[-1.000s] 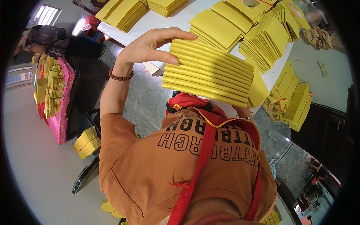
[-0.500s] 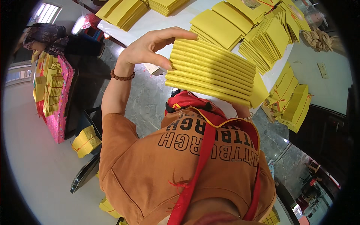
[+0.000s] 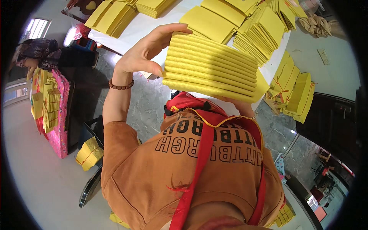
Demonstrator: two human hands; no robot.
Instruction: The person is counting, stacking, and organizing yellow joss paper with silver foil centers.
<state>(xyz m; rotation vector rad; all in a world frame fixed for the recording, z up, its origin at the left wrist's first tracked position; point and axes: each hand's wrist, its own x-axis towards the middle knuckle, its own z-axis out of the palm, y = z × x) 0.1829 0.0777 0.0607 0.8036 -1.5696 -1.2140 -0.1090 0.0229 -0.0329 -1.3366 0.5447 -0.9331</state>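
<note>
A thick stack of folded yellow paper (image 3: 210,67) is held up in front of my chest, its rounded folds facing me in rows. My left hand (image 3: 147,51) grips the stack's left end, thumb at the lower side and fingers along the top edge. Beneath the right end, my right hand (image 3: 242,106) supports the stack; most of its fingers are hidden behind the paper. A flat yellow sheet (image 3: 262,89) sticks out past the stack's right end. Beyond the stack lie more folded yellow paper piles (image 3: 209,23) on a white table (image 3: 153,27).
Fanned yellow papers (image 3: 257,38) cover the table's right part. Tied yellow bundles (image 3: 293,92) stand to the right. On the left, a pink-covered table (image 3: 61,115) carries more bundles beside another person (image 3: 40,51). A black chair (image 3: 90,188) stands near my left side.
The stack and both hands sit slightly higher and further left in the picture, and the surroundings have shifted with my head. My hold on the stack looks the same.
</note>
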